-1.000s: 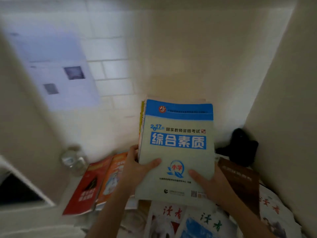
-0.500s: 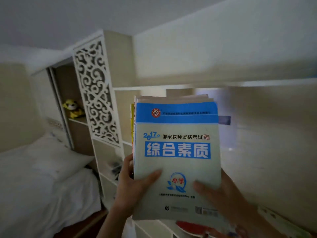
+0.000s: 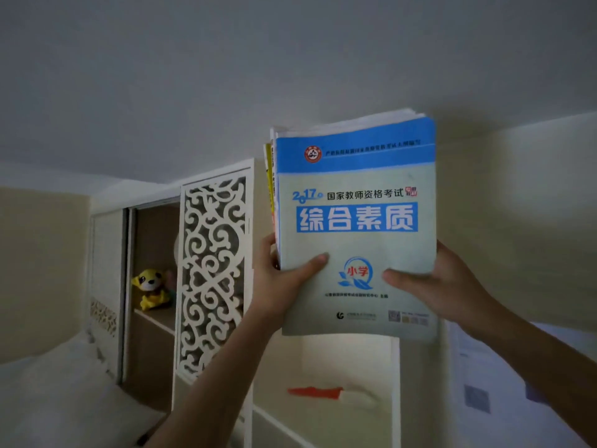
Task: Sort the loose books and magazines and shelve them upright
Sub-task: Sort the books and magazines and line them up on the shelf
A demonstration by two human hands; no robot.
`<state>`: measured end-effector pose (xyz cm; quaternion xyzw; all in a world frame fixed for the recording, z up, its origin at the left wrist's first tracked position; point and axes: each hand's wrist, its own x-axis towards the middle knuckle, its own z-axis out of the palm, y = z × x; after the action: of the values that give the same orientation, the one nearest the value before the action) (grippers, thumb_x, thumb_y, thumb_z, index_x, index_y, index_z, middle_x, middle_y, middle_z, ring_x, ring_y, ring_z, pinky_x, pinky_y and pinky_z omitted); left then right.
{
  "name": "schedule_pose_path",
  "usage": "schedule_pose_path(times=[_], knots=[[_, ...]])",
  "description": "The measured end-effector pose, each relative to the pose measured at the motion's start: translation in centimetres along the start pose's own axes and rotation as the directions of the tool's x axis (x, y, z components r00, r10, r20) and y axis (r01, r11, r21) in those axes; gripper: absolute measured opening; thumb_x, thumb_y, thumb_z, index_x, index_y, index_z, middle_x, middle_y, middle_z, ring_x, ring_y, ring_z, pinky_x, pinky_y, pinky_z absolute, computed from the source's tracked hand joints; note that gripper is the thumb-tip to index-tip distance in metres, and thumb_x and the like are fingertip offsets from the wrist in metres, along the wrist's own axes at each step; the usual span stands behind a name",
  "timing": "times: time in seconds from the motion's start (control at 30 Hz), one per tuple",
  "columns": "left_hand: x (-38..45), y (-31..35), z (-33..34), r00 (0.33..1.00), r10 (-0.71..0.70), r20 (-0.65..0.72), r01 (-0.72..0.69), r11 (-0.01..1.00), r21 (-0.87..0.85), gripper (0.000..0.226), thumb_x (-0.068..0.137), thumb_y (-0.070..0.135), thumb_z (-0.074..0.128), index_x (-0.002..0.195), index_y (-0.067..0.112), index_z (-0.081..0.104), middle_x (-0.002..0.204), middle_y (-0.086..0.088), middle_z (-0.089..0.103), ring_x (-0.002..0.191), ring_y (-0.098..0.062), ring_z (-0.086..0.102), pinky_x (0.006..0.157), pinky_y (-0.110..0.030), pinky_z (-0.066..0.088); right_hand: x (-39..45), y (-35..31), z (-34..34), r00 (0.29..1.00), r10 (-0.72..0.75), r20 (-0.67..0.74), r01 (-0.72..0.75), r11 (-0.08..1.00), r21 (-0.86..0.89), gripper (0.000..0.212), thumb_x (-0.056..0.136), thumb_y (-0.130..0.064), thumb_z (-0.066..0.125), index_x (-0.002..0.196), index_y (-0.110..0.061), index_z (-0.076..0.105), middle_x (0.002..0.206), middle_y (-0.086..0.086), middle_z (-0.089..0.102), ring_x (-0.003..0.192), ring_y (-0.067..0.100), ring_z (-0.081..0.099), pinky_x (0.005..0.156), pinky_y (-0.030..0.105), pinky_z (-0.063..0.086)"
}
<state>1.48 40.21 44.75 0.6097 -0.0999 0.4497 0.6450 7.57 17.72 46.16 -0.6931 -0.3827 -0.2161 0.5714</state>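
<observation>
I hold a stack of books (image 3: 355,240) upright in front of me, raised high toward the ceiling. The front book has a pale cover with a blue band on top and Chinese print. Behind it are more books, one with a yellow spine at the left edge. My left hand (image 3: 284,282) grips the stack's lower left edge, thumb on the cover. My right hand (image 3: 436,286) grips the lower right edge, thumb on the cover too. Below the stack a white shelf compartment (image 3: 395,383) shows a red-orange object (image 3: 315,391) lying inside.
A white carved fretwork panel (image 3: 213,270) stands left of the shelf unit. Behind it a wooden niche holds a yellow plush toy (image 3: 151,287). A bed with white bedding (image 3: 58,399) lies at lower left. Paper sheets (image 3: 478,376) hang on the wall at lower right.
My view has swung up from the desk strewn with books and magazines to the shelves and ceiling. Both hands have lifted the stack higher, keeping the same grip.
</observation>
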Motion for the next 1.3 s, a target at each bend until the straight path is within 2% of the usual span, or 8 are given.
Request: schedule_pose_path(times=[0.13,0.3,0.43,0.63,0.77,0.9,1.17,1.3], knots=[[7.3,-2.0,2.3,0.997,0.073,0.032,-0.071,0.996,-0.060,0.069,0.065,0.009,0.087,0.120,0.019,0.047,0.106,0.000,0.069,0.090,-0.016,0.071,0.069,-0.030,0.059,6.8,1.2,-0.4,1.000,-0.007,-0.028,0.006,1.000,-0.019,0.051,0.076,-0.004,0.077,0.121,-0.020,0.059,0.108,-0.006,0.072,0.096,0.010,0.069,0.088,0.038,0.055],[11.0,-6.3,4.2,0.996,0.066,0.052,-0.061,0.993,-0.103,0.071,0.064,0.013,0.089,0.120,0.023,0.046,0.108,-0.001,0.069,0.092,-0.018,0.071,0.074,-0.040,0.060,10.7,4.3,-1.1,1.000,0.019,0.001,-0.019,0.999,-0.043,0.049,0.078,-0.001,0.074,0.123,-0.015,0.059,0.109,-0.004,0.072,0.095,0.009,0.069,0.088,0.035,0.056],[12.7,-7.3,5.0,0.995,0.071,0.065,-0.066,0.995,-0.080,0.072,0.064,0.010,0.088,0.121,0.021,0.045,0.106,0.000,0.070,0.087,-0.011,0.071,0.068,-0.029,0.059,12.2,6.2,-1.4,0.997,0.050,0.055,-0.049,0.999,-0.015,0.050,0.079,-0.001,0.073,0.124,-0.018,0.058,0.112,-0.003,0.072,0.101,0.015,0.069,0.089,0.041,0.055],[14.1,-8.6,5.5,0.985,0.042,0.167,-0.050,0.998,0.045,0.063,0.065,0.034,0.088,0.111,0.040,0.046,0.104,0.012,0.069,0.089,-0.007,0.070,0.076,-0.036,0.060,13.2,7.9,-2.6,0.972,0.168,0.163,-0.173,0.985,0.017,0.050,0.080,-0.011,0.073,0.123,-0.030,0.055,0.112,-0.005,0.071,0.099,0.020,0.070,0.075,0.047,0.059],[13.5,-9.6,6.1,0.998,0.020,0.052,-0.022,0.999,0.036,0.052,0.062,0.040,0.088,0.098,0.033,0.052,0.095,0.011,0.071,0.083,-0.007,0.071,0.075,-0.037,0.060,14.2,8.5,-3.5,0.951,0.221,0.217,-0.224,0.974,-0.010,0.049,0.083,-0.016,0.069,0.125,-0.036,0.052,0.114,-0.008,0.070,0.102,0.019,0.069,0.077,0.051,0.058],[14.1,-10.1,5.8,0.999,0.016,-0.032,-0.013,0.993,0.116,0.056,0.053,0.050,0.088,0.092,0.031,0.052,0.088,0.011,0.071,0.077,-0.007,0.071,0.071,-0.040,0.061,15.7,9.7,-2.2,0.953,0.226,0.203,-0.223,0.974,-0.038,0.048,0.086,-0.011,0.067,0.126,-0.033,0.051,0.115,-0.007,0.069,0.103,0.020,0.068,0.079,0.056,0.056],[17.6,-11.3,0.4,0.974,0.044,-0.220,0.025,0.954,0.299,0.049,0.061,0.044,0.086,0.093,0.025,0.054,0.087,0.009,0.069,0.074,-0.009,0.069,0.063,-0.032,0.061,22.6,12.5,6.5,0.894,0.341,0.290,-0.372,0.926,0.060,0.050,0.081,-0.006,0.074,0.122,-0.029,0.055,0.114,0.003,0.070,0.106,0.030,0.065,0.084,0.060,0.052],[19.8,-13.0,-2.2,0.947,0.103,-0.304,0.021,0.925,0.379,0.053,0.057,0.048,0.083,0.097,0.027,0.054,0.094,0.007,0.065,0.081,-0.011,0.067,0.066,-0.034,0.060,25.2,13.9,11.4,0.922,0.301,0.243,-0.328,0.941,0.081,0.048,0.078,-0.002,0.075,0.116,-0.025,0.056,0.108,0.004,0.071,0.102,0.025,0.066,0.089,0.054,0.052]])
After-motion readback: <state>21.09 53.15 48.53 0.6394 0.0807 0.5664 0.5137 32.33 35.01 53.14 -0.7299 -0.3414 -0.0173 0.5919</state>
